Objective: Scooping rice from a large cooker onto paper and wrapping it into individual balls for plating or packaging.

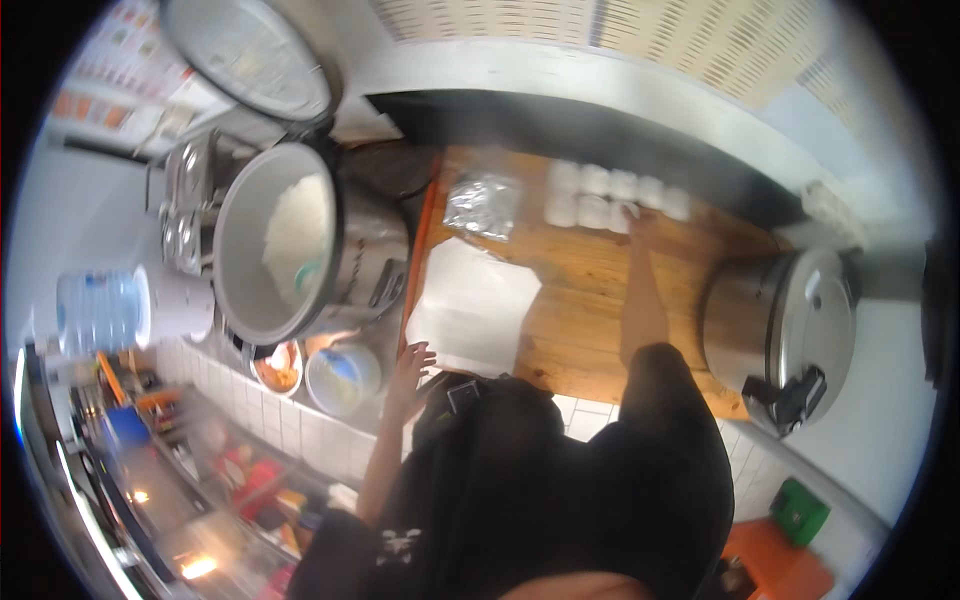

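Observation:
My right hand point(643, 225) reaches to the far side of a wooden table point(577, 322). Its fingers grip the near right one of several white packets point(592, 210) set in two rows; blur softens the finger detail. My left hand point(409, 379), fingers apart and holding nothing, hovers by the left corner of white paper sheets point(472, 300) on the table before me. Behind the paper lies crinkled silver foil point(482, 205). To the left, a large cooker point(367, 262) stands with its lid point(251, 56) raised. White rice point(296, 232) and a teal paddle point(306, 276) are inside it.
At the table's right end stands a second steel cooker point(750, 315), lid down. A clear tub point(343, 379) and a bowl of orange food point(277, 367) sit left of me. Beyond them are a tiled ledge point(281, 424) and a blue water bottle point(101, 307).

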A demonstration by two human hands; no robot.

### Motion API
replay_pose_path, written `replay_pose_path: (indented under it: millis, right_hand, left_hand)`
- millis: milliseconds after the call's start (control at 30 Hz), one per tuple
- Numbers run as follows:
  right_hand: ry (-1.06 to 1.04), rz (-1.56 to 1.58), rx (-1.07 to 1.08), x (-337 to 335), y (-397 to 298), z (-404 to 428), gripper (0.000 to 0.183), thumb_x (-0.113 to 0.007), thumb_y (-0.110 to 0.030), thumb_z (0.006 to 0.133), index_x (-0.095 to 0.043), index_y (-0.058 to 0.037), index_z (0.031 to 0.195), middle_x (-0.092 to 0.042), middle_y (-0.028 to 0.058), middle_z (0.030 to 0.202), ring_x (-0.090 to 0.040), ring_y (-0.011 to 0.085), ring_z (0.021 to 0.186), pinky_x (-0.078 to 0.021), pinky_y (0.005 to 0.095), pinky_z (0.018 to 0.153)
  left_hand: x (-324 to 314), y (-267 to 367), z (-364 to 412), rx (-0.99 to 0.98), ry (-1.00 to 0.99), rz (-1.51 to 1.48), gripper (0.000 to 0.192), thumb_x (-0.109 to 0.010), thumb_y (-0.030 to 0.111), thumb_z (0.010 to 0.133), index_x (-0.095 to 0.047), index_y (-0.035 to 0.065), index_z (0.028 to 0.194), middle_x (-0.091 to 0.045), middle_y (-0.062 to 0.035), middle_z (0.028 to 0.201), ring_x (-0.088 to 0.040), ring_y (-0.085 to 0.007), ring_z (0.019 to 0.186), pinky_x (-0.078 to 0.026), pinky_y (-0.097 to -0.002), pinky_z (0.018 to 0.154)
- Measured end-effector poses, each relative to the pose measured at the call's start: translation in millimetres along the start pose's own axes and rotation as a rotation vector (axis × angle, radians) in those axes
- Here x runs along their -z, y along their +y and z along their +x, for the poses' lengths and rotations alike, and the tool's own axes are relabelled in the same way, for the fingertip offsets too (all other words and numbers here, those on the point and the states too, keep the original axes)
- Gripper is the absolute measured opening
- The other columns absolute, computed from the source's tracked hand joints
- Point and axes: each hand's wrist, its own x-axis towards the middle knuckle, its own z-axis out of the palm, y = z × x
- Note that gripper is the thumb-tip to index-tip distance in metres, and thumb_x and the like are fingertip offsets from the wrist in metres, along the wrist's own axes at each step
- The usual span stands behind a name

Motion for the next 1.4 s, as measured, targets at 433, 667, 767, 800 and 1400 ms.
replay_pose_path:
  millis: [433, 667, 767, 800, 1400]
  right_hand:
    - [-0.677, 0.368, 1.599, 110, -468, -265, 0.019, -0.061, -0.018, 0.085, -0.068, -0.0089, 0.101, -0.066, 0.0137, 0.104, -0.062, 0.0325, 0.093, -0.0493, 0.0415, 0.081]
    - [-0.806, -0.882, 1.681, -12, -530, -305, 0.024, -0.070, -0.023, 0.080, -0.072, -0.0117, 0.101, -0.068, 0.0125, 0.106, -0.064, 0.0298, 0.099, -0.0509, 0.0386, 0.085]
    - [-0.827, -1.133, 1.685, -8, -534, -309, 0.026, -0.072, -0.029, 0.079, -0.073, -0.0110, 0.097, -0.067, 0.0108, 0.112, -0.064, 0.0292, 0.101, -0.0510, 0.0381, 0.085]
    - [-0.987, -1.071, 1.645, -3, -537, -303, 0.026, -0.071, -0.031, 0.080, -0.074, -0.0106, 0.096, -0.067, 0.0095, 0.114, -0.065, 0.0293, 0.099, -0.0514, 0.0384, 0.084]
    - [-1.583, 0.938, -0.274, 140, -201, -294, 0.042, -0.061, -0.014, 0.090, -0.044, -0.0060, 0.128, -0.057, 0.0084, 0.091, -0.041, 0.0061, 0.052, -0.0330, 0.0208, 0.041]
  left_hand:
    - [21, -42, 43, -0.181, -0.015, -0.028, 0.035, -0.063, 0.032, 0.091, -0.058, 0.0071, 0.116, -0.068, -0.0103, 0.095, -0.065, -0.0204, 0.088, -0.053, -0.0340, 0.076]
    - [31, -33, 54, -0.258, 0.004, -0.164, 0.041, -0.063, 0.033, 0.092, -0.055, 0.0055, 0.120, -0.066, -0.0135, 0.102, -0.065, -0.0238, 0.093, -0.051, -0.0363, 0.085]
    - [29, -43, 53, -0.257, 0.013, -0.218, 0.041, -0.063, 0.033, 0.091, -0.055, 0.0057, 0.120, -0.066, -0.0133, 0.102, -0.065, -0.0239, 0.094, -0.051, -0.0361, 0.085]
    - [27, -47, 52, -0.267, -0.011, -0.227, 0.041, -0.063, 0.033, 0.091, -0.055, 0.0057, 0.120, -0.066, -0.0132, 0.102, -0.065, -0.0240, 0.094, -0.050, -0.0360, 0.085]
    - [-25, -72, 107, -0.474, -0.111, 0.986, 0.107, -0.073, 0.053, 0.071, -0.022, -0.0045, 0.145, -0.020, -0.0236, 0.152, -0.019, -0.0345, 0.143, -0.021, -0.0473, 0.114]
